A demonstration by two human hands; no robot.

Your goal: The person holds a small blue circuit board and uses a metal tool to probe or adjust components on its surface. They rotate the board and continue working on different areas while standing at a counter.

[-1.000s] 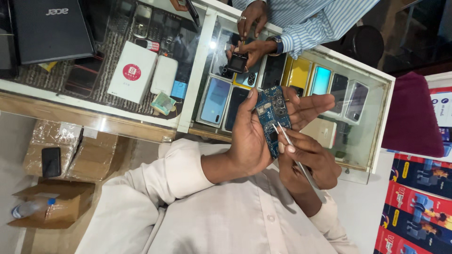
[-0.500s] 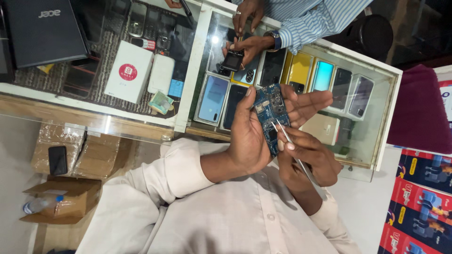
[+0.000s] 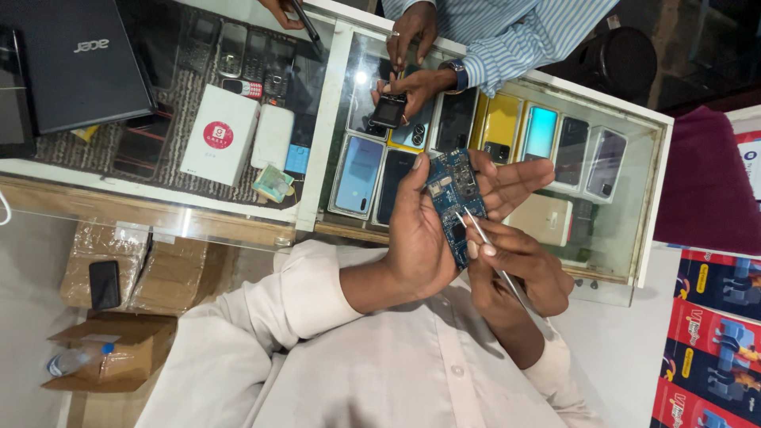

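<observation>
- Glass display counter (image 3: 646,198), white frame, w/ rows of phones inside: light blue (image 3: 357,174), yellow (image 3: 501,127), teal (image 3: 539,133), dark ones alongside.
- Closed black laptop (image 3: 75,63) on counter top, far end.
- White box w/ red round mark (image 3: 219,145), smaller white box (image 3: 273,136) just beside it.
- Several old keypad phones (image 3: 231,49) on grey mat.
- Another person in striped blue shirt (image 3: 507,36) across counter, small dark device (image 3: 388,111) in their hands.
- Cardboard boxes (image 3: 111,361) on floor below counter; black phone (image 3: 104,284) lying on one, plastic bottle (image 3: 67,361) in another.
- Maroon cloth (image 3: 705,190) next to counter.
- Red-blue printed packs (image 3: 709,317) near it.
</observation>
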